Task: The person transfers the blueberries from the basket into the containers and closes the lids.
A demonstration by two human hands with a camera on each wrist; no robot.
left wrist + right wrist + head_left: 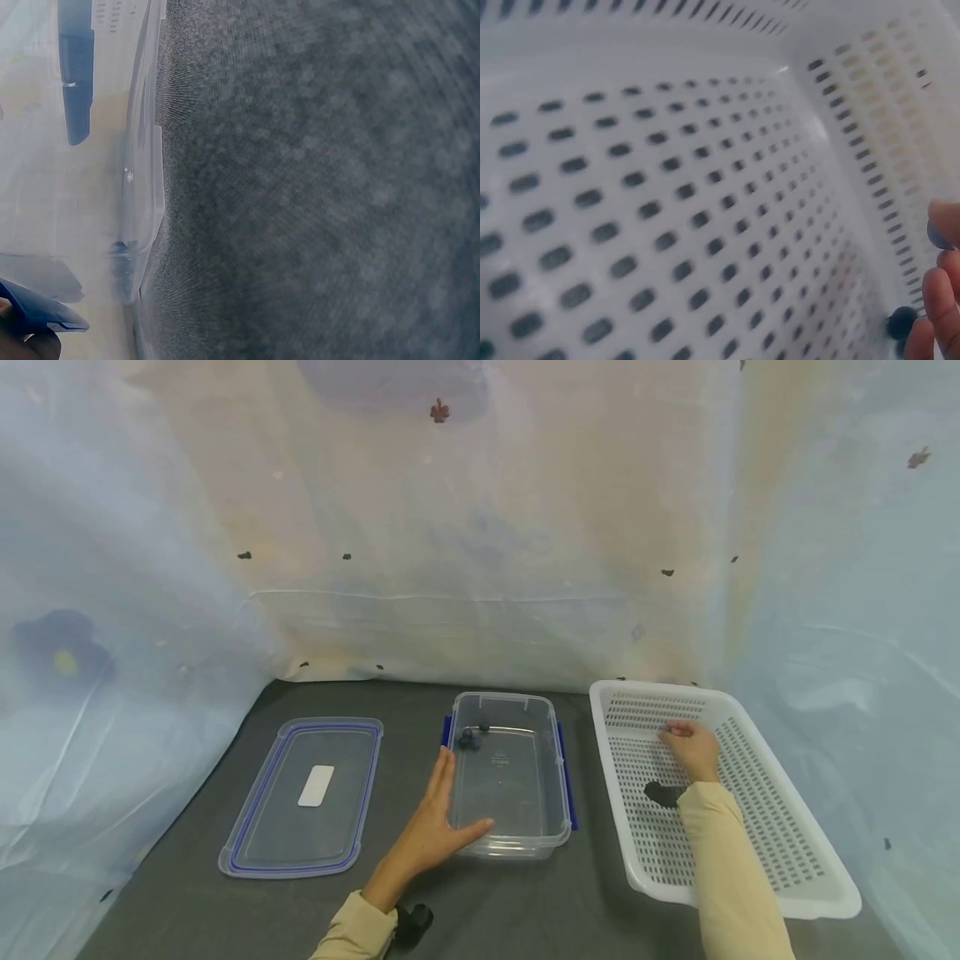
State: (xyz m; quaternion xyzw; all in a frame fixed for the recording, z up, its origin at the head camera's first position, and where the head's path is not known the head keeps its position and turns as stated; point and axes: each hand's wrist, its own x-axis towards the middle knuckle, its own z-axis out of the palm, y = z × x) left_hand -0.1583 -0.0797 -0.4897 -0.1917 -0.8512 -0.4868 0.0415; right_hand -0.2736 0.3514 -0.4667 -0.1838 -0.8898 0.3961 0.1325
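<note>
A clear plastic box (pixel 501 793) stands in the middle, a few blueberries (pixel 468 740) at its far left inside. My left hand (pixel 431 831) lies along its left side, fingers straight and thumb spread towards the near rim. In the left wrist view, fingertips (pixel 41 345) show by the box's blue latch flap (pixel 37 307). On the right, my right hand (pixel 692 752) is inside a white slotted basket (pixel 618 802). The right wrist view shows its thumb and finger pinching a blueberry (pixel 937 236). Another dark blueberry (pixel 902 322) is close below those fingers in the basket.
A clear lid (pixel 277 814) with a blue seal and a white label (pixel 316 786) lies left of the box on the dark grey cloth (pixel 405 710). A pale patterned curtain (pixel 465 527) hangs behind and at both sides.
</note>
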